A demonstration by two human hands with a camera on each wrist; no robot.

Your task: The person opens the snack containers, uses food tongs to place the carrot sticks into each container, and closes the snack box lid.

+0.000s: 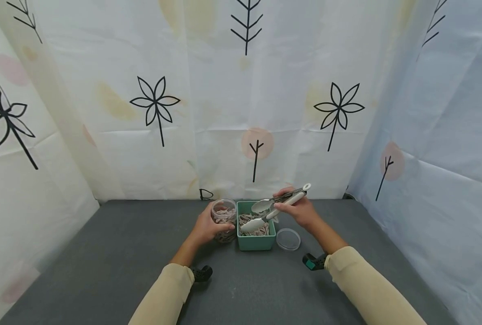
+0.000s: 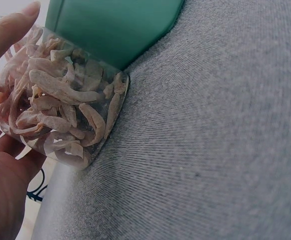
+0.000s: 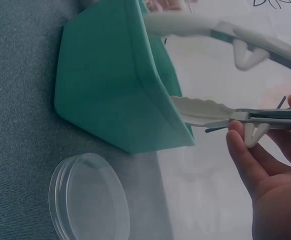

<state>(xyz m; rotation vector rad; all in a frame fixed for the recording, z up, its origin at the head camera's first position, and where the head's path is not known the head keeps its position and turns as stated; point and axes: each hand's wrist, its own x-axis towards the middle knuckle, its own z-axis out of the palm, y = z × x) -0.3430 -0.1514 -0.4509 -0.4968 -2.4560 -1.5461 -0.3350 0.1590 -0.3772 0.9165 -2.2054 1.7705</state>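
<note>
My left hand (image 1: 206, 228) grips a clear, open-topped jar (image 1: 224, 210) from its left side, thumb across the front. Pale, dusty-looking dried strips (image 2: 58, 92) fill much of it. Against the jar's right side stands a green rectangular box (image 1: 256, 244) holding more grey-beige strips (image 1: 261, 231). With my right hand (image 1: 303, 212) I hold white-and-grey kitchen tongs (image 1: 293, 199) by their arms. The tongs are spread apart, their scalloped tips at the box's opening; nothing shows between them.
A clear round lid (image 1: 288, 239) lies on the dark grey tabletop (image 1: 103, 271), just right of the box. Behind the table's far edge hangs a white curtain (image 1: 208, 113) with leaf and flower prints, and similar sheets flank both sides.
</note>
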